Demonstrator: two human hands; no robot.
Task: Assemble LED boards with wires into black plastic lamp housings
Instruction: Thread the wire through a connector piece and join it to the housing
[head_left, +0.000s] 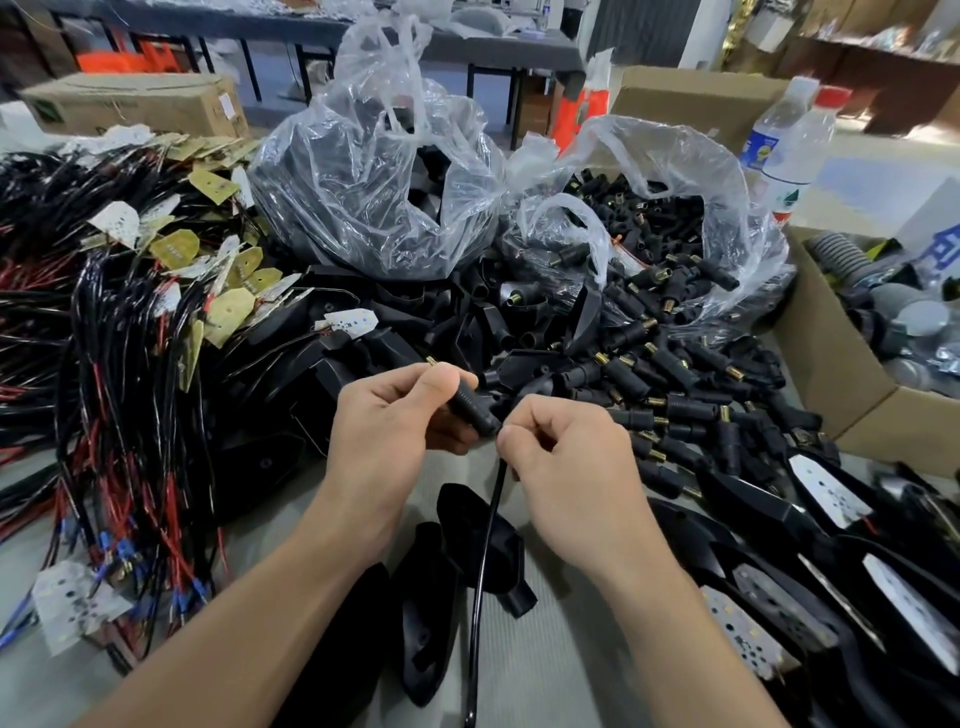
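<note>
Grey bench (545, 675), far side: two clear plastic bags (374, 197) of black parts, with two clear plastic water bottles (795, 156) at the far right corner. The left hand (395, 421) curls its fingers (441, 384) round one black ribbed plastic stem (470, 405). The right hand (566, 457) pinches one thin black wire (485, 545) at the stem's lower end.

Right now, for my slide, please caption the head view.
Left hand holds a black connector; right hand pinches the black cable at its end.

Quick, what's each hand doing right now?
Left hand: closed, holding a black ribbed stem.
Right hand: closed, pinching the black cable at the stem's lower end.
</note>
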